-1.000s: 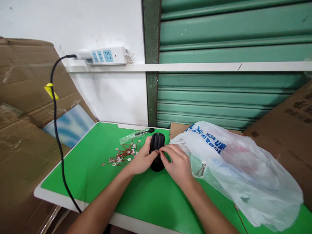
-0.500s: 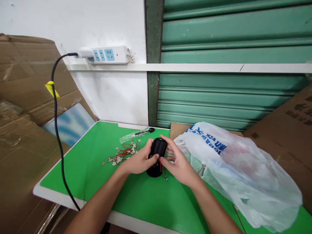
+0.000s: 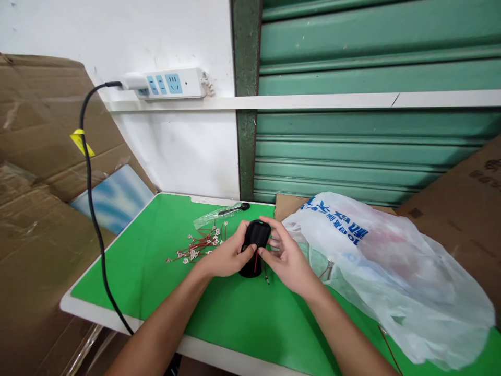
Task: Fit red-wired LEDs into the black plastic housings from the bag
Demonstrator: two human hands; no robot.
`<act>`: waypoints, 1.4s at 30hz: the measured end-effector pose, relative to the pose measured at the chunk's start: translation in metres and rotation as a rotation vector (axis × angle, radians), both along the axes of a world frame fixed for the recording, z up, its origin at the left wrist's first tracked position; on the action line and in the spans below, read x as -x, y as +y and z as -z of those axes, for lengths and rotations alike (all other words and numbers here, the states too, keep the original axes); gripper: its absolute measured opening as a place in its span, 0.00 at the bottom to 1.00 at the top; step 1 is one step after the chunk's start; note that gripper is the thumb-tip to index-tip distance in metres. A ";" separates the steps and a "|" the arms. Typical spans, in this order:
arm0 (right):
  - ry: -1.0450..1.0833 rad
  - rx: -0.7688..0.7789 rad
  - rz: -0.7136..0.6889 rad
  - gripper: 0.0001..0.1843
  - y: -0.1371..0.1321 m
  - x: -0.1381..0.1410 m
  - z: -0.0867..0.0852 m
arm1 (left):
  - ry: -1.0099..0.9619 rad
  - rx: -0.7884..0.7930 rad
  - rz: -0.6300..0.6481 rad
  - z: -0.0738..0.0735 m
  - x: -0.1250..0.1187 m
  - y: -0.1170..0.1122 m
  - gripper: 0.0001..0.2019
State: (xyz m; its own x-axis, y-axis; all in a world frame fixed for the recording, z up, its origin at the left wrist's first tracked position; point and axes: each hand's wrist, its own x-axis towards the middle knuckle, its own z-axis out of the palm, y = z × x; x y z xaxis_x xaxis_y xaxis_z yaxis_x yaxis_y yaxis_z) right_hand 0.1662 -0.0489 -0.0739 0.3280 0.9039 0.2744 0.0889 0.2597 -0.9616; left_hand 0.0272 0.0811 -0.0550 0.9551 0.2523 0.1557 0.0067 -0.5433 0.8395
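Both my hands hold a black mouse-shaped plastic housing [image 3: 256,236] over the middle of the green table [image 3: 156,271]. My left hand [image 3: 227,256] grips its left side, fingers curled round it. On its right side my right hand [image 3: 284,258] has thumb and fingers closed against it. A thin red wire [image 3: 256,261] hangs down from the housing, with a dark wire end [image 3: 266,277] touching the table. A heap of small white parts on red wires [image 3: 198,248] lies just left of my left hand.
A clear bag with a black tool [image 3: 223,213] lies behind the heap. A large white plastic bag [image 3: 391,271] covers the table's right side. Cardboard [image 3: 35,183] stands left and right. A black cable [image 3: 92,209] runs down from the wall power strip [image 3: 168,84].
The housing was lying on the table under my fingertips; it has been lifted and tilted up between both hands, and the red wire now hangs below it.
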 end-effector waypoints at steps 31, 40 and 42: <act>-0.130 0.140 0.042 0.36 -0.003 -0.001 -0.003 | -0.001 0.060 -0.013 0.002 -0.003 -0.003 0.21; -0.169 0.014 0.162 0.36 0.002 0.010 0.013 | -0.061 -0.048 -0.103 0.011 -0.009 -0.007 0.21; -0.148 0.019 0.177 0.36 0.003 0.011 0.014 | -0.065 -0.072 -0.116 0.011 -0.010 -0.009 0.21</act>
State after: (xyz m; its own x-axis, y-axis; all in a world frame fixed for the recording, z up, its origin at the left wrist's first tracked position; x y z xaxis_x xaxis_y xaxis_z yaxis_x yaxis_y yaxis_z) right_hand 0.1548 -0.0456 -0.0876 0.4393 0.8414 0.3146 0.2721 0.2092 -0.9393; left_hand 0.0371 0.0726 -0.0657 0.9073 0.3465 0.2383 0.0195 -0.6007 0.7992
